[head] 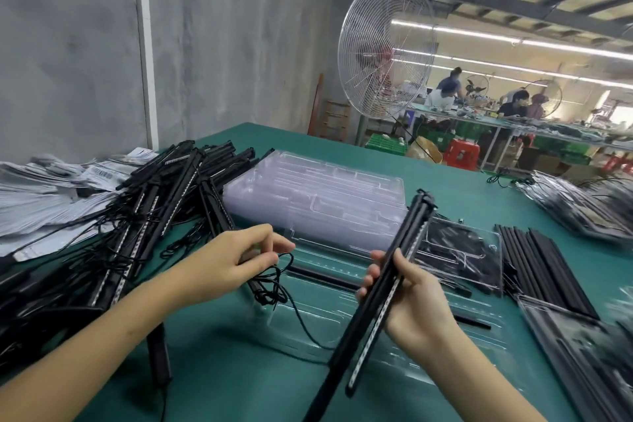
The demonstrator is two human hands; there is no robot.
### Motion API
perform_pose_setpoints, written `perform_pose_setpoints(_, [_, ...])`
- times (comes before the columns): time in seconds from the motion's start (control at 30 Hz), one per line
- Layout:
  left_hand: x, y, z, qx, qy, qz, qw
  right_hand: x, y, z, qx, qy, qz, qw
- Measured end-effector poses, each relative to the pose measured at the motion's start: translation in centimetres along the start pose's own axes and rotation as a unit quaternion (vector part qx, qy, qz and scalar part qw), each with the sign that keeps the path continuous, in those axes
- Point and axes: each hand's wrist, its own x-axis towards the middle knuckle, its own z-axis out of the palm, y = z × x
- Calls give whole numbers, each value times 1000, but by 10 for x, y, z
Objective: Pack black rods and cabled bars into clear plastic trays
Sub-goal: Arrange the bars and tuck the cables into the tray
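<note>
A bare grey concrete wall (68, 44) fills the left side, and a white vertical strip (145, 44) runs up it. The table (342, 144) has a teal-green cover. Beyond its far edge stands a large round fan with a white wire cage (387, 48). Overhead, dark steel beams (507, 0) cross a pale panelled ceiling, and long white tube lights (513, 41) glow under it. Farther back, several people sit or stand at a long workbench (479, 117), with 2 dark round fans (476, 87) behind them. On the floor there are green plastic crates (385, 141), a red plastic stool (460, 152) and a brown wooden rack (337, 120) near the wall.
</note>
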Motion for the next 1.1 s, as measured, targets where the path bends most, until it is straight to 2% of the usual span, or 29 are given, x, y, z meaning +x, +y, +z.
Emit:
perform_pose_setpoints(0.13, [1,-9,1,-161,-23,-67,984,-20,13,4,-17,-51,69,996])
perform_pose_setpoints(0.3, [1,-12,-3,-297,-87,-99,946,-26,11,10,-43,-94,91,990])
perform_pose_setpoints(0.5, [0,-13,-7,-316,-78,-119,938,-16,-7,6,-83,-80,52,992])
perform_pose_setpoints(0.73, [-3,-17,-5,-349,-104,-137,921,0,-26,-21,-41,-20,11,999])
perform_pose_setpoints(0.93, [0,-22,1,-286,-30,-141,947,8,-39,-52,-2,37,-19,999])
perform_pose_setpoints(1.1, [4,-26,4,-274,9,-199,941,9,-39,-58,-3,48,-32,998])
